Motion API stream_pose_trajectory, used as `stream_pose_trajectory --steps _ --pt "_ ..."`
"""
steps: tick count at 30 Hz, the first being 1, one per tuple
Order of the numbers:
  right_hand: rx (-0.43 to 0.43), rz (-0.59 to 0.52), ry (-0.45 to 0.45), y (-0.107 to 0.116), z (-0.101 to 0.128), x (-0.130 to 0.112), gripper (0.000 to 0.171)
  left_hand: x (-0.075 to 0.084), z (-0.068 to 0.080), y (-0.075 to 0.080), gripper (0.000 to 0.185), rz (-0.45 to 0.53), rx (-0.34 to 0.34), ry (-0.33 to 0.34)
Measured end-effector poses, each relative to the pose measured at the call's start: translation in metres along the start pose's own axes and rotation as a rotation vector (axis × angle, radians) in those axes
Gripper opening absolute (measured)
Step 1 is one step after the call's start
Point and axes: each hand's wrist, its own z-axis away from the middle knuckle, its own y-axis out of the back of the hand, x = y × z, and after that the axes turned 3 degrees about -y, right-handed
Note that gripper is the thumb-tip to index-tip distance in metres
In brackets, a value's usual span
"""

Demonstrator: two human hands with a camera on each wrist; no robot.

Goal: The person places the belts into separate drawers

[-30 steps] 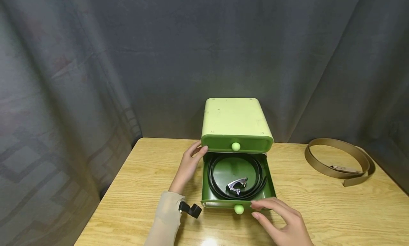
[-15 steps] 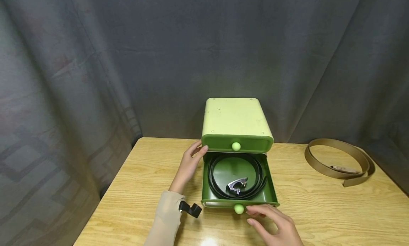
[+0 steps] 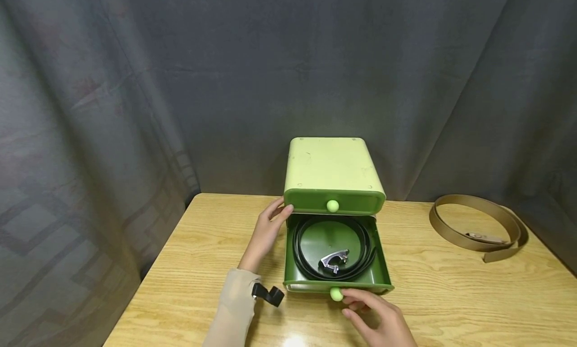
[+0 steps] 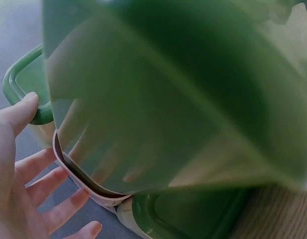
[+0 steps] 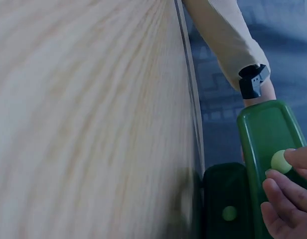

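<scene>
A two-drawer box (image 3: 333, 161), pale yellow-green outside, stands on the table with its lower drawer (image 3: 311, 288) pulled out and its upper drawer shut. Inside the lower drawer lie a coiled black cord (image 3: 296, 247) and a small silver metal piece (image 3: 334, 261). My left hand (image 3: 265, 232) rests on the box's left side, thumb at the upper drawer's front corner; its fingers look spread in the left wrist view. My right hand (image 3: 380, 319) has a fingertip at the round green knob (image 3: 336, 294) of the lower drawer, thumb a little apart.
A coiled brown belt (image 3: 473, 244) lies on the wooden table (image 3: 216, 247) to the right. Dark grey curtains (image 3: 243, 86) hang behind and to the left. A black wrist mount (image 3: 269, 294) sticks out from the left sleeve.
My right hand has moved left along the lower drawer's front, from its right part to the knob. The left hand, the box and the drawer contents stay where they were.
</scene>
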Motion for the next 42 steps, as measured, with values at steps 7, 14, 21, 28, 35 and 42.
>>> stream_pose_trajectory --steps 7,14,21,28,35,42 --pt "-0.008 -0.003 -0.015 -0.006 -0.001 0.0 0.057 -0.001 0.0 0.0 0.053 0.003 -0.003 -0.001" --pt "-0.008 0.036 -0.011 -0.007 -0.004 0.0 0.057 -0.001 0.001 0.0 0.052 -0.004 -0.003 -0.005" --pt "0.001 0.022 0.004 -0.008 -0.006 0.001 0.056 -0.001 0.0 0.0 0.051 -0.006 -0.004 -0.012" --pt "0.042 0.025 0.003 -0.009 -0.007 0.002 0.053 0.0 0.0 -0.001 0.052 -0.002 -0.004 -0.007" --pt "0.057 0.034 -0.019 -0.008 -0.01 -0.001 0.05 0.0 0.0 0.0 0.052 -0.003 -0.005 -0.004" --pt "0.05 0.023 -0.069 -0.006 -0.019 -0.008 0.045 0.001 0.0 0.0 0.052 0.001 -0.008 0.003"
